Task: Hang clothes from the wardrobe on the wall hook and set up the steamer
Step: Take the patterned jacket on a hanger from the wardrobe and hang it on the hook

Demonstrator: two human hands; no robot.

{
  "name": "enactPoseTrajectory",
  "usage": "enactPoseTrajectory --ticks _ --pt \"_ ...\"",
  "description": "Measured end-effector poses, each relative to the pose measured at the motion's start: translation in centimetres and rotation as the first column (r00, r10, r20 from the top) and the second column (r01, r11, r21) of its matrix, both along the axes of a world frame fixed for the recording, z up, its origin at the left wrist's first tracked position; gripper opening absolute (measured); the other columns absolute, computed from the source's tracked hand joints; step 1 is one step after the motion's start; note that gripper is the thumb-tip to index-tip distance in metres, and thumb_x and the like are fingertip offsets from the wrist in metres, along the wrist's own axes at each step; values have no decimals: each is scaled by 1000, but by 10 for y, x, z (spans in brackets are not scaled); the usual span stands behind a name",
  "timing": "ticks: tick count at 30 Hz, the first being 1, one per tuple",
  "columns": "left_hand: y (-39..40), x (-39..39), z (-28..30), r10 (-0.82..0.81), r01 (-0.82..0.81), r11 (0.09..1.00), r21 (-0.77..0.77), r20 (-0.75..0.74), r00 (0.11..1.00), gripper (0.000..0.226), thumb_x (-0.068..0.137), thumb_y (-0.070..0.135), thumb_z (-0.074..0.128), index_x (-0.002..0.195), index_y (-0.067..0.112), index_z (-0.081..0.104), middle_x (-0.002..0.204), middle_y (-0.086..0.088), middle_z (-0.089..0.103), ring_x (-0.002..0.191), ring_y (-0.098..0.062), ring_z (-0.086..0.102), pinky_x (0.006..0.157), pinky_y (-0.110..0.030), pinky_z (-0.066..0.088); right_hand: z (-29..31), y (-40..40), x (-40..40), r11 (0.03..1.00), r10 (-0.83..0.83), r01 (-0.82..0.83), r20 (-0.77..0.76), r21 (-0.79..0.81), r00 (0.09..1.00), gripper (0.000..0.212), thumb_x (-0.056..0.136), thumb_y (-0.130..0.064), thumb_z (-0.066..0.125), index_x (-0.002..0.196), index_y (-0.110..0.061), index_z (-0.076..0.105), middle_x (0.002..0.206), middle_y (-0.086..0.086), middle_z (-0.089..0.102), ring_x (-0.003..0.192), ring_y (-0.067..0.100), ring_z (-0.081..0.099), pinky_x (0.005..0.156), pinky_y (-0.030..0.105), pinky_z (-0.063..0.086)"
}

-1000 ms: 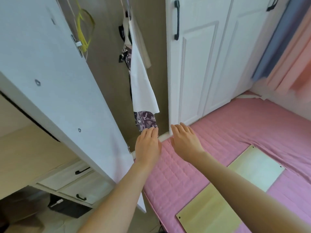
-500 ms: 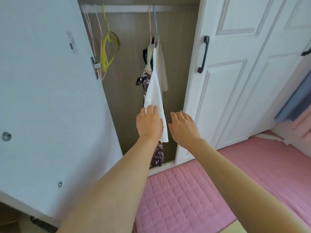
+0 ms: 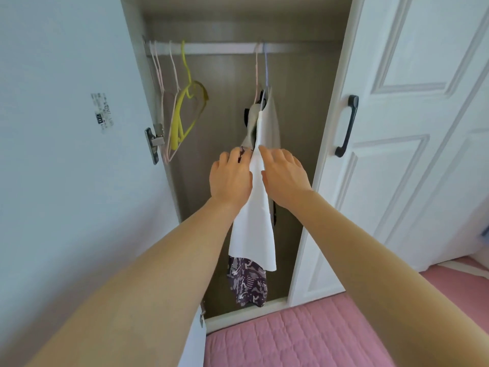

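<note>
While the white garment (image 3: 254, 207) hangs from the wardrobe rail (image 3: 225, 48), the left hand (image 3: 230, 176) and right hand (image 3: 284, 176) flank it, fingers relaxed and uncurled, touching the cloth.

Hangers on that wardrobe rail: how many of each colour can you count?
Pink hangers: 4 (three empty at the left, though thin and hard to separate; one carrying clothes)
Yellow hanger: 1
Lilac-blue hanger: 1
Total: 6
</note>
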State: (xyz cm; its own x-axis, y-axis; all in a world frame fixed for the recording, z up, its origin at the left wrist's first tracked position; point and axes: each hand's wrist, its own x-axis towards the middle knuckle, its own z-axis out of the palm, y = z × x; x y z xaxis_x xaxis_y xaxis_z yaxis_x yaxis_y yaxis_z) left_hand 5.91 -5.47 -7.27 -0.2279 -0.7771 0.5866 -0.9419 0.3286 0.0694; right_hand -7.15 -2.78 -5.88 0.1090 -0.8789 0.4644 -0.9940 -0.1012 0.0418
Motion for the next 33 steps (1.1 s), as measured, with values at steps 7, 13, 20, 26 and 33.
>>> enactPoseTrajectory --ticks 7,13,20,26,33 --pt "-22 -4 21 -71 72 997 -38 47 996 53 94 29 53 144 20 36 139 -6 49 120 -27 50 90 -35 48 13 -42 -7 1000 9 -9 -13 -8 1000 79 89 -44 60 149 -27 11 148 8 35 131 34 42 106 47 41" --pt "-31 -9 25 -87 87 996 -9 -7 996 40 97 28 47 136 20 45 131 -3 55 114 -24 53 87 -34 48 16 -46 -14 1000 8 -9 -36 -19 999 69 89 -40 60 145 -29 20 147 7 37 132 34 40 107 47 40" --pt "-66 -16 45 -132 138 987 83 -72 989 45 98 21 39 143 17 37 136 -6 51 114 -29 52 78 -41 48 22 -60 -33 994 94 -82 182 -75 979 37 99 -23 44 134 -13 40 135 9 48 116 30 54 90 36 52" --pt "-101 -33 67 -197 212 969 122 -127 972 48 92 12 48 138 16 37 112 -12 60 94 -33 59 67 -42 50 35 -85 -28 997 80 -73 341 -35 937 55 91 -4 56 140 -12 31 128 14 52 96 27 62 80 33 55" --pt "-138 -46 82 -110 216 953 213 -422 900 29 91 11 50 119 7 54 103 -17 61 91 -36 59 70 -40 49 54 -115 -24 999 22 -43 688 13 725 53 94 -1 47 142 -7 26 119 17 54 96 26 58 82 35 52"
